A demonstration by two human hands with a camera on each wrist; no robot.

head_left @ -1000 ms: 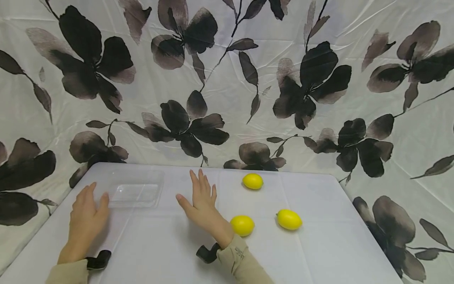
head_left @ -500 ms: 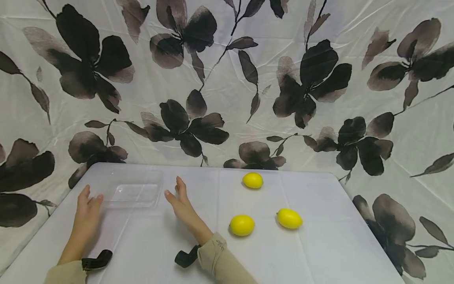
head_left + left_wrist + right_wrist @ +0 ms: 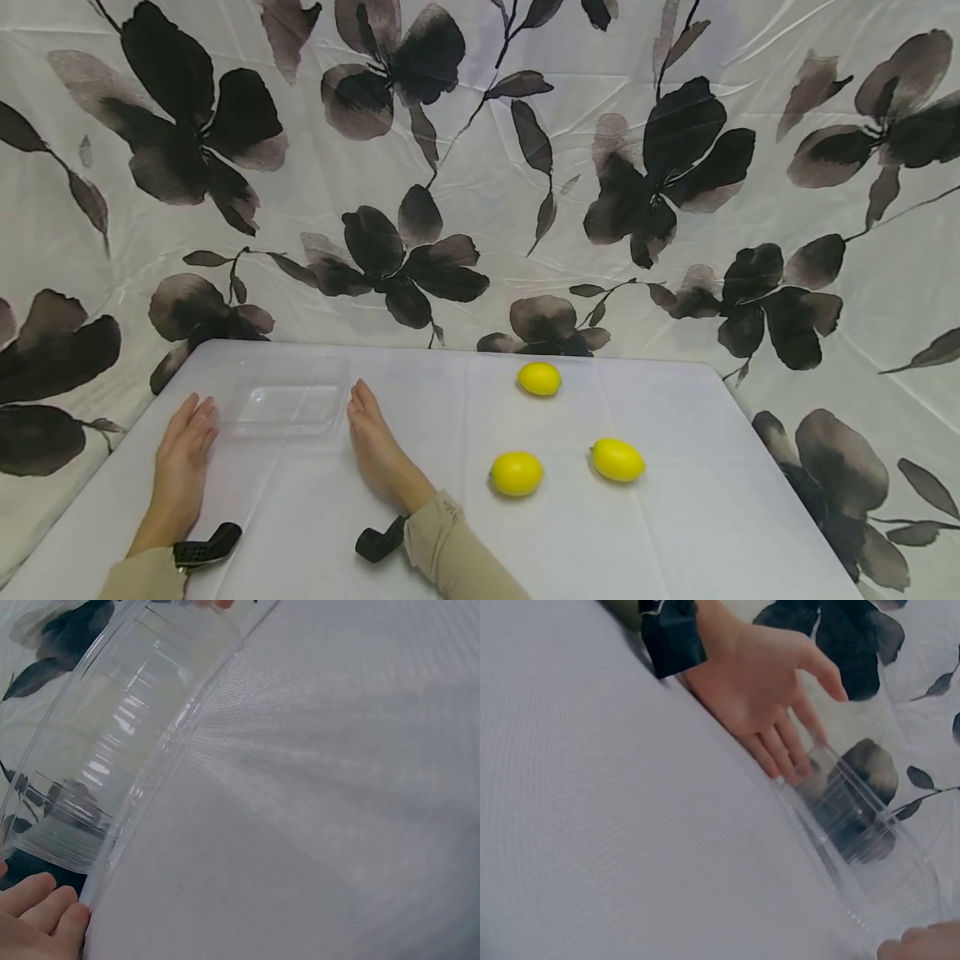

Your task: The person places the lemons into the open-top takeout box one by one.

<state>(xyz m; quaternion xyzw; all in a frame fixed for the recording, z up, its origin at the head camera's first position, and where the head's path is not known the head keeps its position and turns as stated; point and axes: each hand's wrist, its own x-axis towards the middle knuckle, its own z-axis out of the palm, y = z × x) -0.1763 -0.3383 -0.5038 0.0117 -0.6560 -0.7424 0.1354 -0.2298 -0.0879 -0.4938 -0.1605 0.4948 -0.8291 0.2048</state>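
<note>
A clear plastic tray (image 3: 283, 408) lies at the back left of the white table (image 3: 675, 517). My left hand (image 3: 191, 421) lies flat with straight fingers, fingertips at the tray's left edge. My right hand (image 3: 360, 408) stands on its edge with straight fingers against the tray's right side. The right wrist view shows the left hand (image 3: 761, 690) touching the tray (image 3: 862, 840). In the left wrist view the tray's ribbed wall (image 3: 112, 750) is close by. Three yellow lemons lie to the right: one at the back (image 3: 539, 378), one nearest (image 3: 516, 473), one further right (image 3: 617, 459).
A white cloth with dark flowers (image 3: 480, 183) hangs behind and around the table. Black wrist straps (image 3: 206, 550) sit on both forearms. The table's right edge runs near the rightmost lemon.
Both hands have closed in on the tray's two sides. The right hand moved left, away from the nearest lemon, and turned from flat onto its edge.
</note>
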